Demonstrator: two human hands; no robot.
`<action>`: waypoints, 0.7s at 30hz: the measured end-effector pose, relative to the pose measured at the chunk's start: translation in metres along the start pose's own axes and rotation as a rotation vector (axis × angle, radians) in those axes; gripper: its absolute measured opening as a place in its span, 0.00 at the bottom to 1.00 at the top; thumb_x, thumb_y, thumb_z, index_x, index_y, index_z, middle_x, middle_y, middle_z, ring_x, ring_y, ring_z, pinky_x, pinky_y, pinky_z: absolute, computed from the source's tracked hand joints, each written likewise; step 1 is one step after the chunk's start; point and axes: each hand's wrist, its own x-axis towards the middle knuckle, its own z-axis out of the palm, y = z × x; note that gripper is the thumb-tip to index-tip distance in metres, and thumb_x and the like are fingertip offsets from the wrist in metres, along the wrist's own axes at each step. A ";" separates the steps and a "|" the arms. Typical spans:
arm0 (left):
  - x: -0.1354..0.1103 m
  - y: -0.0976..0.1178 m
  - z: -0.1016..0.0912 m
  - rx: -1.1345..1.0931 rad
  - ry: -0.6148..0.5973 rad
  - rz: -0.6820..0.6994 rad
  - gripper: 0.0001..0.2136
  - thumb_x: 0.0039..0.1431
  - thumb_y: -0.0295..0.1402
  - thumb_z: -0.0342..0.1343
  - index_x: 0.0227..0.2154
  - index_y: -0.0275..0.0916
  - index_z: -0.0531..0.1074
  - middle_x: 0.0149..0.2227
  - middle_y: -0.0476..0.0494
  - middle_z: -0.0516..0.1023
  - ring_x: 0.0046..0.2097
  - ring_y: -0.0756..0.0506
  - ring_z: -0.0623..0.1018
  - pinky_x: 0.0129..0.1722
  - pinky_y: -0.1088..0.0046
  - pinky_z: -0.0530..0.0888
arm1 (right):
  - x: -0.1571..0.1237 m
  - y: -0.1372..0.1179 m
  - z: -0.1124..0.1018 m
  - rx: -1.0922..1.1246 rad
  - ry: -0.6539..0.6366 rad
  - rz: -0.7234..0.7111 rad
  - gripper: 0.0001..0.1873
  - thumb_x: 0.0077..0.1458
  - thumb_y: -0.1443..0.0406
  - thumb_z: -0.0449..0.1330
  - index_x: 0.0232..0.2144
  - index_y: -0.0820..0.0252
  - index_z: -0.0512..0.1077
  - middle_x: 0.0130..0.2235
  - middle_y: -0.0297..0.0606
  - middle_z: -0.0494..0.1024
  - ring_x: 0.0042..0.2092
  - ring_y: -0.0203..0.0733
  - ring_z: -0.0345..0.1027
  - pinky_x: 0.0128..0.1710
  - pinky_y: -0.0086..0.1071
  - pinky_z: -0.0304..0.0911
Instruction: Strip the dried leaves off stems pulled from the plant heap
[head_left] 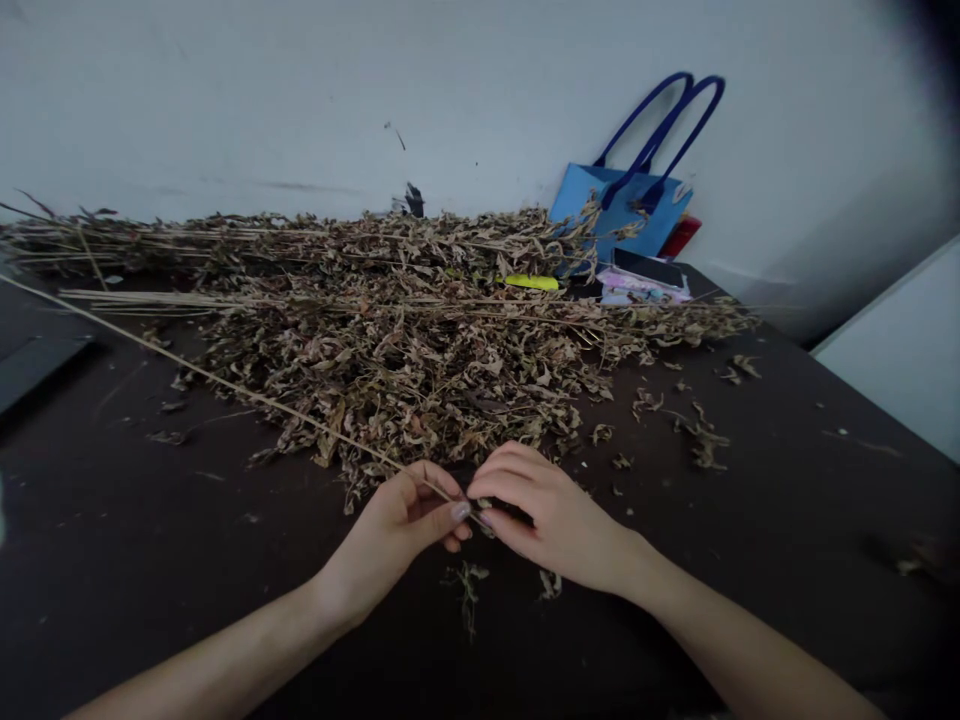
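Note:
A long, thin dried plant stem [300,412] slants from the far left down to my hands at the front middle. My left hand [409,515] pinches it near its right end, between thumb and fingers. Right beside it, my right hand [536,505] has its thumb and fingers closed round the stem's tip, where a few curled dry leaves [486,528] show. The fingertips partly hide that end. Behind both hands lies a broad heap of brown dried leaves [420,370]. Small leaf bits [469,590] are on the table just below my hands.
Bundles of dried stalks [165,300] lie along the back of the dark table [135,560]. A blue bag [622,215] leans on the wall, beside a phone [649,268] and a yellow object [531,282]. Loose leaves [705,440] are scattered at right; a dark flat object [37,365] sits left.

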 end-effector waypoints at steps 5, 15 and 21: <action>0.000 -0.005 0.001 0.029 -0.030 -0.007 0.07 0.54 0.32 0.58 0.30 0.35 0.66 0.25 0.50 0.72 0.28 0.51 0.72 0.29 0.75 0.70 | -0.001 -0.001 0.000 -0.075 -0.017 -0.014 0.08 0.58 0.70 0.51 0.38 0.58 0.69 0.39 0.38 0.72 0.43 0.39 0.60 0.45 0.36 0.58; 0.001 -0.006 0.000 0.152 -0.001 0.022 0.11 0.61 0.35 0.50 0.25 0.35 0.65 0.23 0.46 0.74 0.25 0.50 0.74 0.28 0.74 0.71 | -0.002 -0.005 0.001 -0.129 -0.038 -0.015 0.07 0.57 0.71 0.52 0.31 0.59 0.69 0.35 0.36 0.70 0.41 0.39 0.59 0.43 0.35 0.56; 0.001 -0.008 -0.002 0.173 -0.054 0.036 0.11 0.61 0.35 0.49 0.26 0.36 0.64 0.23 0.46 0.75 0.25 0.50 0.75 0.28 0.73 0.72 | -0.003 -0.007 0.005 -0.129 -0.048 0.004 0.07 0.58 0.70 0.51 0.30 0.59 0.68 0.33 0.36 0.70 0.40 0.39 0.59 0.42 0.34 0.56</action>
